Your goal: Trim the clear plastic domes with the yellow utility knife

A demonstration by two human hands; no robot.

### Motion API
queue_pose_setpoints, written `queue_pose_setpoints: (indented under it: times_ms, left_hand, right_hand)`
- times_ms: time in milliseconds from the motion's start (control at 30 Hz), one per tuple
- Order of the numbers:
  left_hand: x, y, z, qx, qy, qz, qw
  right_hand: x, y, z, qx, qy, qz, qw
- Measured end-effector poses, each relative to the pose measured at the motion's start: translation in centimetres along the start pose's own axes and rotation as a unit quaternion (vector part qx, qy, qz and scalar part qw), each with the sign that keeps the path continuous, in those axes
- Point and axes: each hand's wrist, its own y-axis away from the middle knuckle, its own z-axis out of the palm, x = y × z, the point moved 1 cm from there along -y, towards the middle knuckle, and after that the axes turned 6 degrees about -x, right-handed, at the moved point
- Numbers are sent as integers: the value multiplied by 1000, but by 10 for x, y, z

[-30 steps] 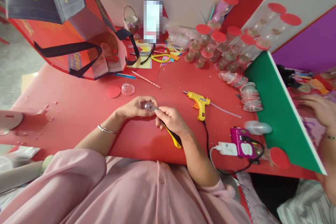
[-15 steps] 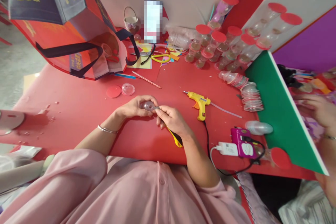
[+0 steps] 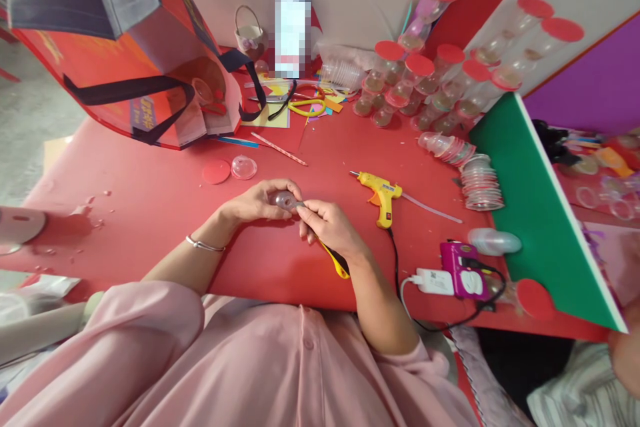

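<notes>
My left hand is wrapped round a small clear plastic dome with a hole in its top. A yellow and black utility knife is in my right hand, its blade end touching or very near the dome. The yellow hot glue gun lies to the right of my hands, a glue stick in its back. Beyond my left hand are a flat red disc and a clear domed lid.
A large red bag stands at the back left, near scissors and a striped straw. Hourglass-like cup pairs fill the back right. A green board edges the right side, beside a purple power block.
The co-worker's hand beyond the green board has moved away from the items there. My hands stay almost in place on the dome and the knife. The view has shifted slightly.
</notes>
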Motion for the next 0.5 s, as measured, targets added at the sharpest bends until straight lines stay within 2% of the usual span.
queue_pose_setpoints:
  times_ms: [500]
  left_hand:
    - [6, -1, 0, -15, -52, 26, 998]
  right_hand:
    - [2, 0, -1, 1, 6, -3, 1000]
